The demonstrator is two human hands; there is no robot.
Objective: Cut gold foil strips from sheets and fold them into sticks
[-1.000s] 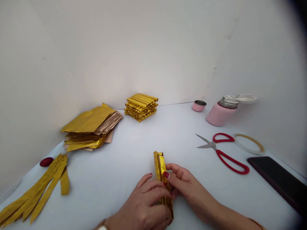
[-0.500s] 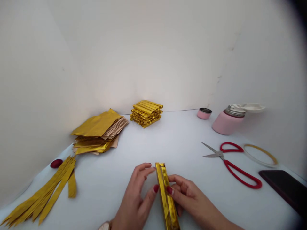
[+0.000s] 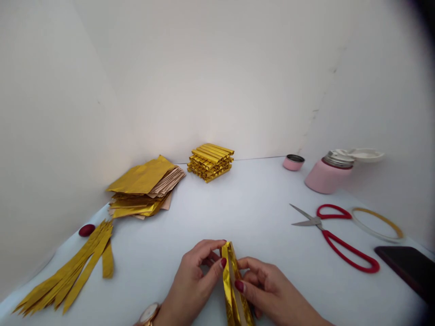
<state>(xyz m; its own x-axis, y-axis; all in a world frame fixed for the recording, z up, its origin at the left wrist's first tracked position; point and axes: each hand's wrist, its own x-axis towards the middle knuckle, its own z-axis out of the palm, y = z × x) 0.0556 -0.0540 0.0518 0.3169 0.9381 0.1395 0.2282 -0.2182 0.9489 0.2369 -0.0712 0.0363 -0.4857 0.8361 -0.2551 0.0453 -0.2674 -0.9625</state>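
A long folded gold foil strip (image 3: pixel 231 280) stands on edge on the white table (image 3: pixel 251 213), running toward me at the bottom middle. My left hand (image 3: pixel 192 287) pinches its left side with thumb and fingers. On the other side, my right hand (image 3: pixel 268 294) presses the strip with its thumb. Both hands have red nails, and a watch (image 3: pixel 148 313) shows on my left wrist. The strip's near end runs out of view.
A stack of folded gold strips (image 3: pixel 211 161) sits at the back. Gold sheets (image 3: pixel 146 186) are piled at the left, with cut gold strips (image 3: pixel 68 274) and a red oval object (image 3: pixel 87 230). Red scissors (image 3: pixel 335 235), a tape ring (image 3: pixel 377 223), a pink flask (image 3: pixel 329 173), its cup (image 3: pixel 293 162) and a dark phone (image 3: pixel 409 267) lie right.
My left hand slid off the top of the strip and now pinches its far end. The strip has come closer to me and its folds have opened slightly.
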